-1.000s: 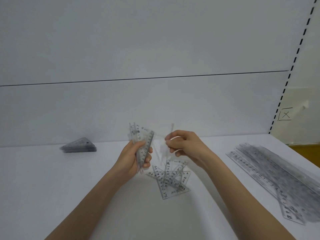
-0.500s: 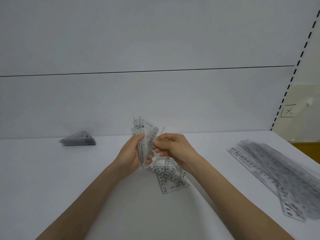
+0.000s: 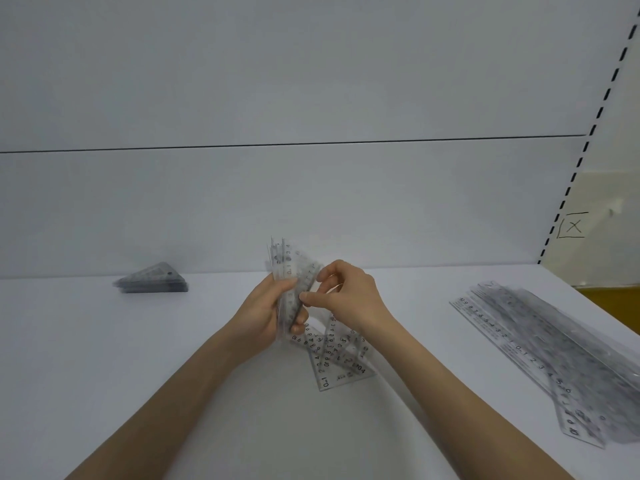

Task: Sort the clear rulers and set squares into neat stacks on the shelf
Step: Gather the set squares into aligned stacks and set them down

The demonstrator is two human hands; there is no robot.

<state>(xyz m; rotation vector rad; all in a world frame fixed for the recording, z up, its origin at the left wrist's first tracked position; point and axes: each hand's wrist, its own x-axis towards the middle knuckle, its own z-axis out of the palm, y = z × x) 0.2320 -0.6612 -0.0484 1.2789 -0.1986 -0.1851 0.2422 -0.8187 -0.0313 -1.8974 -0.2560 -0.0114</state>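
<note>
The left hand (image 3: 263,313) holds a bundle of set squares (image 3: 289,271) upright just above the loose pile (image 3: 339,358) on the shelf (image 3: 104,375), its fingers (image 3: 298,328) curled round the bundle. The right hand (image 3: 349,296) pinches the bundle's near edge, apparently squaring a piece into it.

The risk is slippage. Clear, slick plastic pieces can fan apart or slide out of the grip if the pinch pushes unevenly, dropping back onto the loose pile and scattering it. A piece added in the wrong orientation would also spoil the neat stack.

Counts:
- **Hands:** two.
- **Held bundle:** one, of several pieces too overlapped to number.
- **Loose pile:** one, of perhaps three or four set squares.
- **Finished stack of set squares (image 3: 152,284):** one, well left of the loose pile.
- **Rulers (image 3: 554,348):** one long spread, well right of the loose pile.
</note>
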